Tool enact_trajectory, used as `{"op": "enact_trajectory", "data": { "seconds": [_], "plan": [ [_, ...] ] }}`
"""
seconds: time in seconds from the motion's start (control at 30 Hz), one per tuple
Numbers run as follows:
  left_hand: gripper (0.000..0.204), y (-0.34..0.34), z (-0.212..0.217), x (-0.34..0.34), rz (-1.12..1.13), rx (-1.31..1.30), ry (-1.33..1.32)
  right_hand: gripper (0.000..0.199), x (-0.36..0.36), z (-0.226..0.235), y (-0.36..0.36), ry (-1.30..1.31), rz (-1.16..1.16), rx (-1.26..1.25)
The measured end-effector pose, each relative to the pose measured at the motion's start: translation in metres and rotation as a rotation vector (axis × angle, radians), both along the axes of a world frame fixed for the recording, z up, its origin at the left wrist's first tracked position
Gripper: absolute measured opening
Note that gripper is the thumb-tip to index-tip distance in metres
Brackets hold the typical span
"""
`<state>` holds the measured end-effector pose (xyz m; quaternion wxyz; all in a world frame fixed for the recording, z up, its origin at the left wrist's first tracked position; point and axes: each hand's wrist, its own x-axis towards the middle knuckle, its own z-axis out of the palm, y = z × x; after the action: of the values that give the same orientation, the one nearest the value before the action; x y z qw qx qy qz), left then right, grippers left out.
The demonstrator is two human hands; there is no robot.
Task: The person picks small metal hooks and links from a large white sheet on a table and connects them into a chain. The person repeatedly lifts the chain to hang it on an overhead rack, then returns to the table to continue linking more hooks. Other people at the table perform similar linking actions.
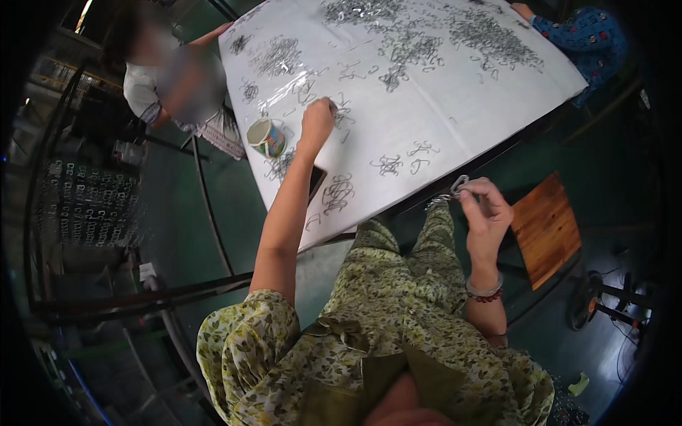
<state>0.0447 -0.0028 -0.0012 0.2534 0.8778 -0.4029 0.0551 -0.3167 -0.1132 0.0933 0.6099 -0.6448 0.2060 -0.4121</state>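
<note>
My left hand (317, 126) reaches over the white-covered table (419, 142), its fingers curled down at a small cluster of bent wire hooks (342, 112). Whatever lies between those fingertips is hidden. Beside my knee, just off the table's near edge, my right hand (489, 211) pinches a metal hook (461, 182) between thumb and fingers. Several shiny metal pieces (437, 201) show at my knee, just below that hook. Close to my left forearm are a pile of hooks (338, 194) and a dark flat object (317, 180), partly covered by the arm.
A printed paper cup or small tub (266, 138) stands left of my hand. Larger hook heaps (490, 39) spread over the far side. Two people (177, 78) are at the table's left and far right. A wooden board (547, 231) is at my right; a rack of hanging pieces (89, 206) stands left.
</note>
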Motion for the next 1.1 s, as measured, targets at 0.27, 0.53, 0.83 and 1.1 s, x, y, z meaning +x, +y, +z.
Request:
{"op": "enact_trajectory", "data": {
  "seconds": [0.27, 0.53, 0.83, 1.1],
  "plan": [
    [0.019, 0.014, -0.014, -0.023, 0.029, 0.359, -0.046, 0.011, -0.001, -0.004, 0.005, -0.084, 0.032, 0.032],
    [0.013, 0.020, -0.080, -0.016, -0.069, 0.074, -0.025, 0.008, -0.008, -0.016, -0.004, -0.055, -0.072, -0.209],
    [0.006, -0.026, 0.102, -0.219, -0.519, -0.552, 0.819, 0.007, -0.004, -0.032, -0.006, -0.120, -0.275, -0.145],
    [0.008, -0.038, 0.086, -0.237, -0.495, -0.635, 0.438, 0.013, 0.010, -0.026, 0.001, -0.056, -0.321, -0.324]
  ]
}}
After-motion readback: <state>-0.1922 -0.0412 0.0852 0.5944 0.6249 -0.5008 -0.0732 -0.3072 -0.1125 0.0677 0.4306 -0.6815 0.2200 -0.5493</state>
